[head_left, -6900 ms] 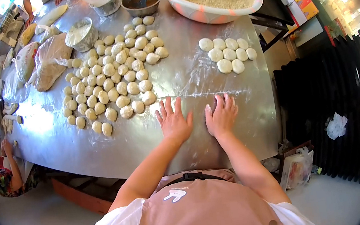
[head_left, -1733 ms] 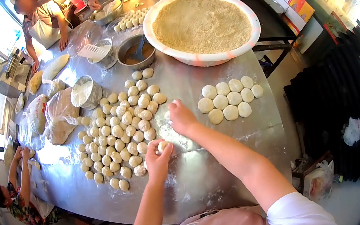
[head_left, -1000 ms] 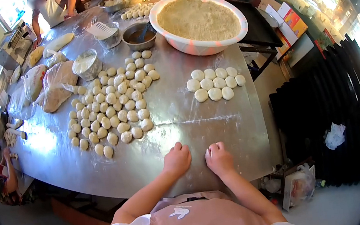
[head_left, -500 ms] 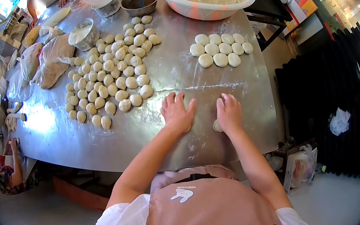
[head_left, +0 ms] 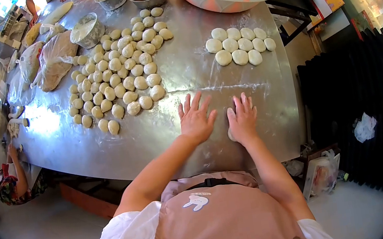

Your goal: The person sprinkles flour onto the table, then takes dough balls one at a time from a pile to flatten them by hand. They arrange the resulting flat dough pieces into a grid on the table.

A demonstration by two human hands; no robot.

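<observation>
My left hand (head_left: 197, 121) lies palm down on the metal tabletop, its fingers stretched out and spread. To its right, my right hand (head_left: 242, 121) is also palm down with its fingers extended. A pale edge of what looks like a dough piece (head_left: 231, 135) shows at the left side of my right palm; most of it is hidden beneath. Beyond my left hand are many round dough balls (head_left: 116, 73), dusted with flour. Several flattened dough rounds (head_left: 240, 57) sit in staggered rows beyond my right hand.
A large white basin (head_left: 214, 4) of yellowish crumbly filling stands at the far right, near a metal bowl (head_left: 149, 3) and a floury tub (head_left: 87, 30). Plastic bags (head_left: 54, 63) lie left. A person (head_left: 11, 181) is at the table's left edge; another's hands show at the far end.
My left hand has spread its fingers and shifted slightly right. My right hand has straightened its fingers and now covers most of the dough piece that showed beside it. The view has shifted slightly.
</observation>
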